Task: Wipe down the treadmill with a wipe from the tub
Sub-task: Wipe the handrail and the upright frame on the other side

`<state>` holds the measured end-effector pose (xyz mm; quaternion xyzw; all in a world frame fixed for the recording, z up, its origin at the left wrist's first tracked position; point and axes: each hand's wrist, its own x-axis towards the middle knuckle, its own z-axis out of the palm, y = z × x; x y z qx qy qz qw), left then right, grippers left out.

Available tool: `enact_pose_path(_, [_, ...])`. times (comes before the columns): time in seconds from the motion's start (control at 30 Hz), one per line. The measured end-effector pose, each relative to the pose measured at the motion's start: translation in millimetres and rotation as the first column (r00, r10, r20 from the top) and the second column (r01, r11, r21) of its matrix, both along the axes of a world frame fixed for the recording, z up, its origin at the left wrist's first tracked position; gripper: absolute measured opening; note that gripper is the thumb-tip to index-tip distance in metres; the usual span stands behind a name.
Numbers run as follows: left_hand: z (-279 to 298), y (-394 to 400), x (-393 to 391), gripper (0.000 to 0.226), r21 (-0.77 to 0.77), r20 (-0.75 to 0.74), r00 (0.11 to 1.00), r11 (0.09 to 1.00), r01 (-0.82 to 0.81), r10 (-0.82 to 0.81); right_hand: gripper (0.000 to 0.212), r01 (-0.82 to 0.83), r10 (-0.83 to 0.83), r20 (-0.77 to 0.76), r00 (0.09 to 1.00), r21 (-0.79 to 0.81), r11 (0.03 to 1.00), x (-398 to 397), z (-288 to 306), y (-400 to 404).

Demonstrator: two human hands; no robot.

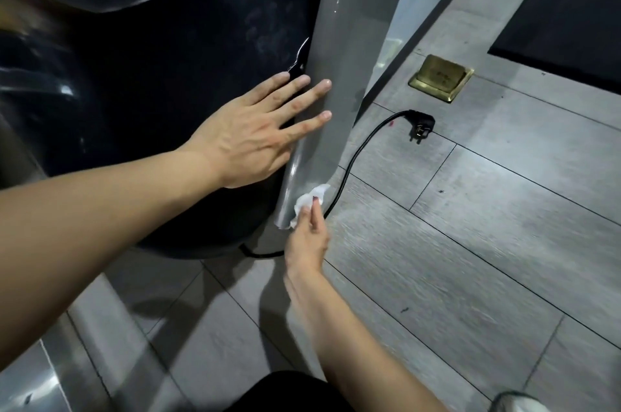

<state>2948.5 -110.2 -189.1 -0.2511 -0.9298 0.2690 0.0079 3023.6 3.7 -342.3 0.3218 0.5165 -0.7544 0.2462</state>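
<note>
Right hand (307, 237) pinching wipe (311, 201) at foot of near-upright grey treadmill post (331, 102), left hand (255, 132) flat, fingers spread

There is one view only, from a camera worn on the person's head, tipped steeply forward and down. It sits close: both forearms enter from the bottom edge, and the left hand (255, 129) and right hand (307, 237) fill the middle. The wide lens bends the grey upright (336, 42) beyond the hands. The tiled floor (470, 243) spreads to the right of the right hand.
</note>
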Motion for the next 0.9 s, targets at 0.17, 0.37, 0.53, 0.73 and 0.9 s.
enact_pose_path(0.17, [2, 4, 2, 0.063, -0.016, 0.013, 1.000, 1.000, -0.021, 0.021, 0.044, -0.043, 0.047, -0.073, 0.996, 0.060, 0.997, -63, 7, -11])
enact_pose_path(0.37, [5, 8, 0, 0.062, -0.019, 0.026, 0.999, 0.999, -0.031, 0.032, 0.047, -0.037, 0.049, -0.208, 0.977, 0.063, 0.997, -67, 17, -12])
enact_pose_path(0.53, [4, 10, 1, 0.062, -0.027, 0.044, 0.998, 0.999, -0.044, 0.045, 0.044, 0.000, 0.000, 0.003, 1.000, -0.107, 0.994, -37, 0, -24])
enact_pose_path(0.73, [4, 10, 1, 0.062, 0.035, 0.040, 0.998, 0.998, -0.050, 0.048, 0.047, 0.008, -0.011, -0.200, 0.980, -0.018, 1.000, -99, 31, -13])
enact_pose_path(0.9, [4, 14, 0, 0.070, 0.072, 0.002, 0.997, 0.995, -0.074, 0.074, 0.046, -0.005, 0.031, -0.447, 0.894, 0.059, 0.998, -86, 44, -9])
